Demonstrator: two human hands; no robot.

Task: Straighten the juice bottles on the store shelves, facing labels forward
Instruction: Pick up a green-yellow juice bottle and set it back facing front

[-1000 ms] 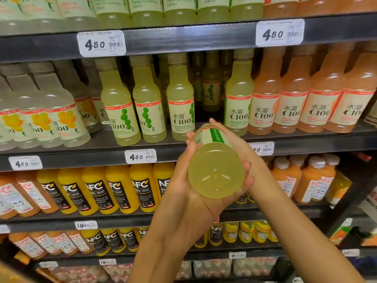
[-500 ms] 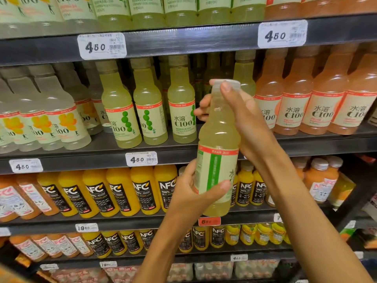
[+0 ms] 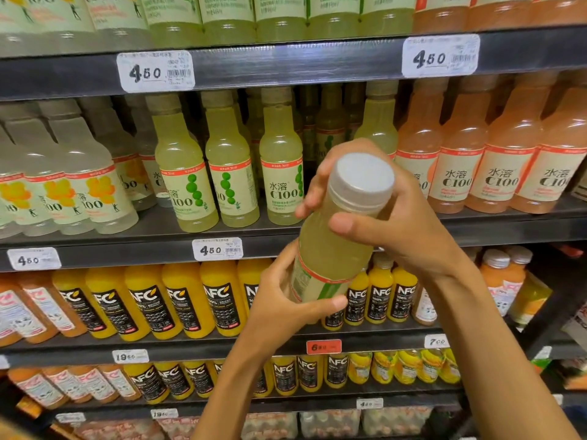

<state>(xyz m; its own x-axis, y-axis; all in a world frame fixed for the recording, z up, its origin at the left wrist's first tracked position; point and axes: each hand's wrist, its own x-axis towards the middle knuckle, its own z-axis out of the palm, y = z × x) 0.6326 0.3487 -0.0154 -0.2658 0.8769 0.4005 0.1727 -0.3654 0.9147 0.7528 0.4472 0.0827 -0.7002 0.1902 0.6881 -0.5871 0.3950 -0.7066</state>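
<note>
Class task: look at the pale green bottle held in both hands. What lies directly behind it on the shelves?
Behind the held bottle run a dark shelf edge and small NFC orange juice bottles. The left hand and right hand gripping it cover whatever else stands there.

The bottle (image 3: pixel 336 249) you hold is pale yellow-green with a white cap (image 3: pixel 362 177) and a cream label banded in red and striped green. Before you, the shelf (image 3: pixel 286 69) is dark grey with white price tags (image 3: pixel 155 71); the NFC bottles (image 3: pixel 181 300) are bright orange with black labels, and the right-hand bottles (image 3: pixel 505 160) are peach-orange.
</note>
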